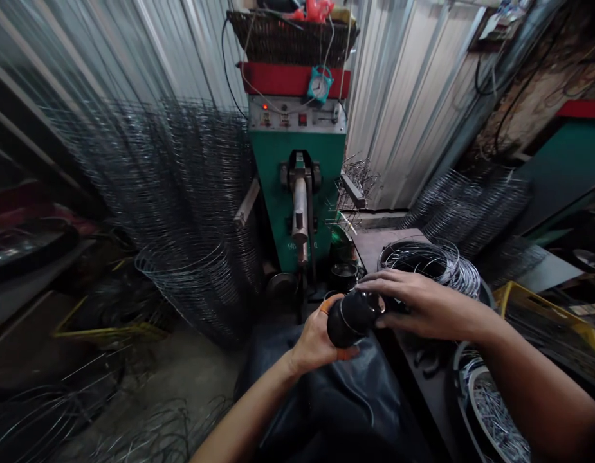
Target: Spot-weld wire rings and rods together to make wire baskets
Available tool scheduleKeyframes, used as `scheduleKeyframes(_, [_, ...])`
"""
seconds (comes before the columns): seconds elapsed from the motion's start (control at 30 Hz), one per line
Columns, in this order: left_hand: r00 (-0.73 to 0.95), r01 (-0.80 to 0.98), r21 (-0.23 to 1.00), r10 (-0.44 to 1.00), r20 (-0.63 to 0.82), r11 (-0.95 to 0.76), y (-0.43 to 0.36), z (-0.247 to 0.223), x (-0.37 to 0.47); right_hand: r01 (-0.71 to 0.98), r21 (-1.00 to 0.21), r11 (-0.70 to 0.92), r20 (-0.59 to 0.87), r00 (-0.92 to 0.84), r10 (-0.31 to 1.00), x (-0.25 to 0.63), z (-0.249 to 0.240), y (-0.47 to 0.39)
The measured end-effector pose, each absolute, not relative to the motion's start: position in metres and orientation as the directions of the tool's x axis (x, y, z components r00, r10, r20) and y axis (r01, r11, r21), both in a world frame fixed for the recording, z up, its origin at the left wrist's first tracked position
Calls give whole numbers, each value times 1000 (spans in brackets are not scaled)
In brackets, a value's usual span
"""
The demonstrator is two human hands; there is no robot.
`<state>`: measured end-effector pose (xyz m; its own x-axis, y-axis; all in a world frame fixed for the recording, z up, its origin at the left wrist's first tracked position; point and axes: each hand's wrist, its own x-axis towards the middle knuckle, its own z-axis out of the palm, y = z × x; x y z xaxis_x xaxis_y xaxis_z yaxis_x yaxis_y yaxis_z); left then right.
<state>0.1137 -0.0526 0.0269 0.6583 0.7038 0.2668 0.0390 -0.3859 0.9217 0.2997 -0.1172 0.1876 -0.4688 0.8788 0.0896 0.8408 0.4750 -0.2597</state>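
Note:
In front of the dark apron [336, 405], my left hand [316, 344] is wrapped round a black cylinder [348, 321] with a thin pale ring near its wider end. Orange bands cover parts of the thumb and a finger on this hand. My right hand [413, 305] comes from the right, its fingers curled over the cylinder's narrower end. A shiny coppery spot shows there between thumb and fingers. The cylinder is tilted, and its exact kind cannot be made out. Beyond it stands a green machine [273, 193] with a metal arm [300, 206].
Tall stacks of wire rings [191, 167] stand at left. On the right, a bench [374, 247] carries a coil of wire [451, 267]. A round tub [500, 411] holds short wire pieces, and a yellow crate [523, 299] lies beyond. A teal clock [319, 85] hangs above the machine's panel.

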Motion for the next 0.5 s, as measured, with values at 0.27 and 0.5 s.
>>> scheduleKeyframes(0.27, [670, 49, 928, 701, 244, -370, -48, 19, 114, 919, -141, 368, 77, -361, 929, 293, 182, -112])
scheduleKeyframes(0.5, [637, 67, 913, 722, 271, -402, -47, 16, 115, 957, -103, 272, 36, -270, 962, 283, 178, -109])
